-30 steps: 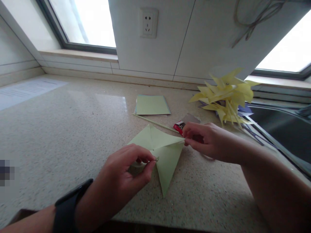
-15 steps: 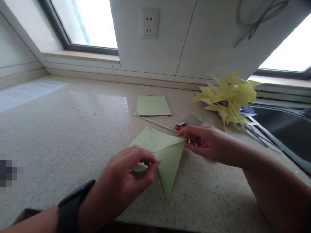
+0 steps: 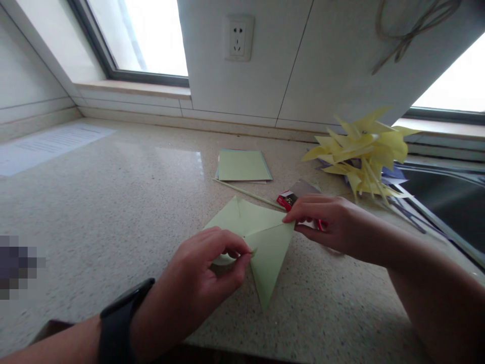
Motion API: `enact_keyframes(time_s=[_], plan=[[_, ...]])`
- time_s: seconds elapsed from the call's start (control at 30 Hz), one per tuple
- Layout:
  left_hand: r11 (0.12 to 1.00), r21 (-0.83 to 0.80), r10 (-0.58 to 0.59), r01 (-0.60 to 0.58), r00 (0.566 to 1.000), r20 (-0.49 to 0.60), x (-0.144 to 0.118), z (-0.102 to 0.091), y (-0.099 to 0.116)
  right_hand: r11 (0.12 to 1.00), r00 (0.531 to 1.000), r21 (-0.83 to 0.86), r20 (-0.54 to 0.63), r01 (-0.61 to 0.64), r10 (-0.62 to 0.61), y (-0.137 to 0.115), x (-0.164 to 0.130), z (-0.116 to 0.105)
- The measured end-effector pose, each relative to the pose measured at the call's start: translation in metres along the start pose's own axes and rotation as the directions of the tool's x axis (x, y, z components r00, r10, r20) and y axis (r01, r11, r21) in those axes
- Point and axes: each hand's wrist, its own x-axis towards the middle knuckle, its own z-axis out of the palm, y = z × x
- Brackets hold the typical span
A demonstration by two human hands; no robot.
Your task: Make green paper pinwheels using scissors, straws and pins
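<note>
A light green paper square (image 3: 261,237), creased along its diagonals, lies on the speckled countertop (image 3: 113,202). My left hand (image 3: 200,280) pinches the paper's centre between thumb and forefinger, with one flap curled under the fingers. My right hand (image 3: 328,222) pinches the paper's right corner. A black watch sits on my left wrist. A thin wooden stick (image 3: 250,194) lies just beyond the paper.
A stack of green paper sheets (image 3: 243,166) lies farther back. A small red box (image 3: 288,199) sits by my right hand. Several yellow paper pinwheels (image 3: 364,151) are piled at the right, beside a dark sink (image 3: 447,202). A wall socket (image 3: 238,36) is above.
Both hands keep their hold on the green paper. The view has shifted slightly, and the hands and paper have barely moved.
</note>
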Motion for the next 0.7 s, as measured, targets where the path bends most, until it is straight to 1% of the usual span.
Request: enact_keyframes(time_s=[0.13,0.23,0.37,0.47,0.6,0.7], plan=[[1.000,-0.002,-0.006,0.006,1.000,0.012,0.000,0.000,-0.001,0.999,0.998,-0.008,-0.043,0.044,-0.044,0.000,-0.001,0.001],[1.000,-0.005,-0.012,0.012,1.000,0.016,0.000,0.000,-0.001,0.997,0.997,0.018,-0.025,0.075,-0.075,-0.004,0.000,-0.001],[1.000,-0.001,-0.027,0.027,0.999,0.020,0.001,-0.001,-0.001,0.986,0.992,0.130,0.051,0.106,-0.114,-0.012,0.002,-0.004],[0.999,0.002,-0.040,0.040,0.999,0.024,0.002,-0.001,0.000,0.966,0.989,0.237,0.076,0.105,-0.126,-0.015,0.003,-0.005],[0.999,0.011,-0.047,0.047,0.999,0.011,0.002,-0.001,0.000,0.936,0.986,0.328,0.066,0.125,-0.154,-0.017,0.003,-0.003],[0.999,-0.001,-0.032,0.032,0.999,-0.002,0.001,-0.001,0.000,0.926,0.984,0.350,0.056,0.139,-0.169,-0.018,0.002,-0.002]])
